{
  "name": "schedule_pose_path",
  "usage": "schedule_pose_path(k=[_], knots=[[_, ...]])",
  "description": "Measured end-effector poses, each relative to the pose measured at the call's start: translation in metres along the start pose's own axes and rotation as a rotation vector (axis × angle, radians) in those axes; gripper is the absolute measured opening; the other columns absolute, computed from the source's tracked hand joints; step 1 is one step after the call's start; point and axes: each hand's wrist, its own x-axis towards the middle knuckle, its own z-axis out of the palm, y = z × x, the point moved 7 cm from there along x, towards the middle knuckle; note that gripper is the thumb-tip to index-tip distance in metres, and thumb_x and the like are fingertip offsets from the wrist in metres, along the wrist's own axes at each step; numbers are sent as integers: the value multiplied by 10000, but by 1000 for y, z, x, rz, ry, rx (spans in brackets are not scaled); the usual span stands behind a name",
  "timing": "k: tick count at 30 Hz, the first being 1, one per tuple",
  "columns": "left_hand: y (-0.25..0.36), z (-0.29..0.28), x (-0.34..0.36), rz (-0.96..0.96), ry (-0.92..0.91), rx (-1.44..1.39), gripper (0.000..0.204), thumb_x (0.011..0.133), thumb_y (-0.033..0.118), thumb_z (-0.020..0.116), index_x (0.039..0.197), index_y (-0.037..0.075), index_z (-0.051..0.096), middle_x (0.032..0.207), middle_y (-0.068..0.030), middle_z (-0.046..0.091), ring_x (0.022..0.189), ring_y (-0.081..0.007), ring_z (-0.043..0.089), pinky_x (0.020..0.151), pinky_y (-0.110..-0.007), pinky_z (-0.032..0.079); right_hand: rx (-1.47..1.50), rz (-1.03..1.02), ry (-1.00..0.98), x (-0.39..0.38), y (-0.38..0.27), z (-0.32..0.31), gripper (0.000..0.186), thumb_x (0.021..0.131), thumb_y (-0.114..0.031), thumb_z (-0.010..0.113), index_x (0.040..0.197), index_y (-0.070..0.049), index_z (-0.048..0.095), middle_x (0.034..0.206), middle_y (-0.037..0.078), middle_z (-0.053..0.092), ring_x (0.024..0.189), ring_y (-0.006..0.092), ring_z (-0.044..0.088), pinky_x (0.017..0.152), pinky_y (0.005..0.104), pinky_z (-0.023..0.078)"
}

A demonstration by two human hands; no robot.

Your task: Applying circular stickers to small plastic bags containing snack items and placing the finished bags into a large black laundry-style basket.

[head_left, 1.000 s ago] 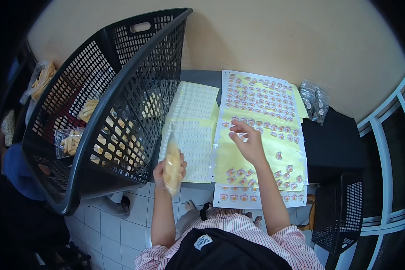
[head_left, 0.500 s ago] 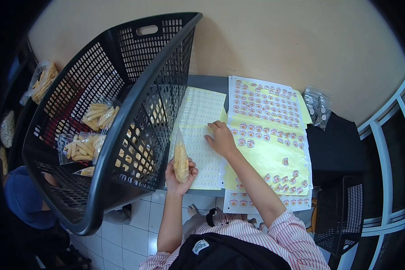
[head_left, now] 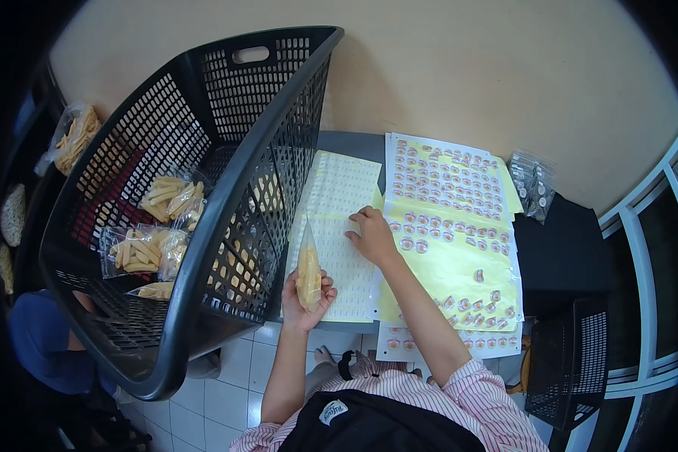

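Observation:
My left hand (head_left: 306, 294) grips a narrow clear bag of yellow snack sticks (head_left: 308, 265), held upright beside the black basket. My right hand (head_left: 371, 235) rests fingers-down on a pale sheet of small labels (head_left: 336, 197) on the grey table (head_left: 344, 141). Just right of that hand lie yellow sheets of round stickers (head_left: 450, 215); whether a sticker is pinched in the fingers is hidden.
A large black perforated basket (head_left: 203, 173) tilts at the left, holding several bags of snack sticks (head_left: 145, 245). Small clear packets (head_left: 532, 181) lie at the table's far right. A black mesh bin (head_left: 569, 360) stands lower right. A person in blue (head_left: 41, 343) is at lower left.
My right hand moved left from the yellow sticker sheet onto the pale label sheet. My left hand with the bag rose slightly. The view shifted right, showing more of the basket's inside.

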Motion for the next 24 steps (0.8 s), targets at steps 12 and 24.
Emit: schedule_pose_path(k=[12,24], knots=[[0,-2,-1,-23,49,40,354,802,316,520,1003,29,474,876,-67,505,803,-181,495,710,-330,407,43,42,50,-3,-3,-6,193,629,-82,697,790,-41,599,845,100,582,852,274,552,720,373,466],[6,35,-1,314,265,921,361,825,19,520,1129,62,329,1080,-106,502,961,-145,524,783,-270,462,893,129,484,-11,0,-84,73,748,-26,593,751,-9,523,733,35,580,686,89,583,657,232,462]])
